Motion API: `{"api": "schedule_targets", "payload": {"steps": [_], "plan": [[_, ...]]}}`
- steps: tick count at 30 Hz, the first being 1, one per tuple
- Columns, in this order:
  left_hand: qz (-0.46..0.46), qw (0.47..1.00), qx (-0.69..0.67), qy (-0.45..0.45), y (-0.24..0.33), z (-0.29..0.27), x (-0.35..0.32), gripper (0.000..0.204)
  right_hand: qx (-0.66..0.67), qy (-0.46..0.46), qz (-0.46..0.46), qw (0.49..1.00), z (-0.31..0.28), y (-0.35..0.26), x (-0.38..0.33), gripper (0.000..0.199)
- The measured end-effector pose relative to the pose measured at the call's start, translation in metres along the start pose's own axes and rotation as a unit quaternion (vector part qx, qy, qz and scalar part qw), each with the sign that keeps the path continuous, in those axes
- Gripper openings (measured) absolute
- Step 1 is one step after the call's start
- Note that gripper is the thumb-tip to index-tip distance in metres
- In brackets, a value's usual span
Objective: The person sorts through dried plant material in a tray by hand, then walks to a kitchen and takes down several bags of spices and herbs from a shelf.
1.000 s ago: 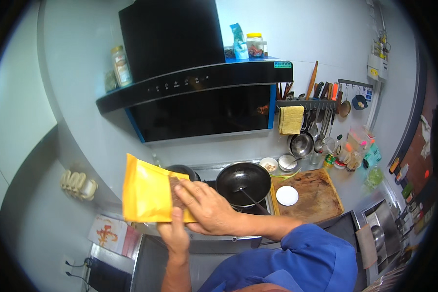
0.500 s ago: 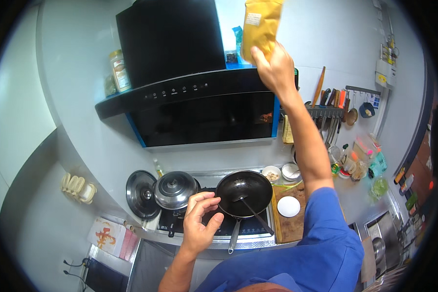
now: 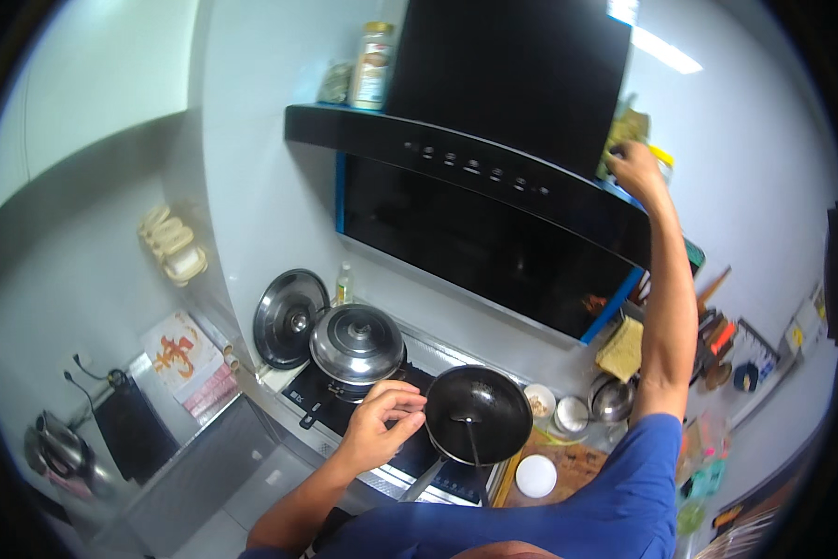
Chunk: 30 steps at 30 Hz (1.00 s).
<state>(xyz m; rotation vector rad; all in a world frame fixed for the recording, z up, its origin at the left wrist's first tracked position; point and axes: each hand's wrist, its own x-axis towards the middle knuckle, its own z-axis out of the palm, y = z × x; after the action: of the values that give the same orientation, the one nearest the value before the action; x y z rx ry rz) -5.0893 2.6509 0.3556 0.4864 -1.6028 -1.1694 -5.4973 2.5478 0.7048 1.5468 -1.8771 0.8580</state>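
My right hand [image 3: 639, 173] is raised to the right end of the range hood's top [image 3: 475, 163]. Its fingers are closed round a small dark thing, too blurred to name. A blurred yellow-green packet [image 3: 631, 129] stands just behind those fingers, and a yellow-lidded container [image 3: 662, 160] is partly hidden by the hand. My left hand [image 3: 382, 427] hovers over the cooktop, left of the black wok [image 3: 456, 438]. Loosely bent, its fingers and thumb are apart and hold nothing. A long dark-handled utensil [image 3: 475, 445] rests in the wok.
Left of the wok sits a lidded pan [image 3: 357, 343], with a spare lid [image 3: 290, 319] against the wall. A cutting board [image 3: 568, 460] bears a white round dish [image 3: 535, 475]. Small bowls [image 3: 572, 414] stand behind it. A seasoning jar [image 3: 372, 67] is on the hood's left end.
My right hand has come down to the hood's top and no longer visibly holds the yellow packet up. The view has swung left and tilted; my left hand stays beside the wok.
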Motion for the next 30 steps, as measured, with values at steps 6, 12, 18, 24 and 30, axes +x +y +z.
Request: {"api": "schedule_targets", "payload": {"steps": [6, 12, 18, 24, 30], "plan": [[0.049, 0.996, -0.033, -0.071, -0.034, -0.022, 0.036, 0.022, -0.098, 0.045, -0.030, 0.994, 0.023, 0.093, 0.046, 0.040], [-0.039, 0.977, -0.075, -0.193, -0.094, -0.057, 0.053, 0.023, -0.209, 0.189, -0.003, 0.959, 0.017, -0.008, -0.010, 0.040], [-0.038, 0.912, -0.147, -0.380, -0.141, -0.049, 0.042, 0.026, -0.363, 0.221, 0.062, 0.903, 0.013, -0.032, -0.022, 0.016], [-0.025, 0.855, -0.115, -0.505, -0.156, -0.071, 0.022, 0.031, -0.348, 0.247, 0.058, 0.902, 0.015, -0.037, -0.042, 0.011], [-0.024, 0.821, -0.131, -0.555, -0.169, -0.100, 0.006, 0.032, -0.365, 0.280, 0.060, 0.886, -0.002, -0.061, -0.046, 0.018]]}}
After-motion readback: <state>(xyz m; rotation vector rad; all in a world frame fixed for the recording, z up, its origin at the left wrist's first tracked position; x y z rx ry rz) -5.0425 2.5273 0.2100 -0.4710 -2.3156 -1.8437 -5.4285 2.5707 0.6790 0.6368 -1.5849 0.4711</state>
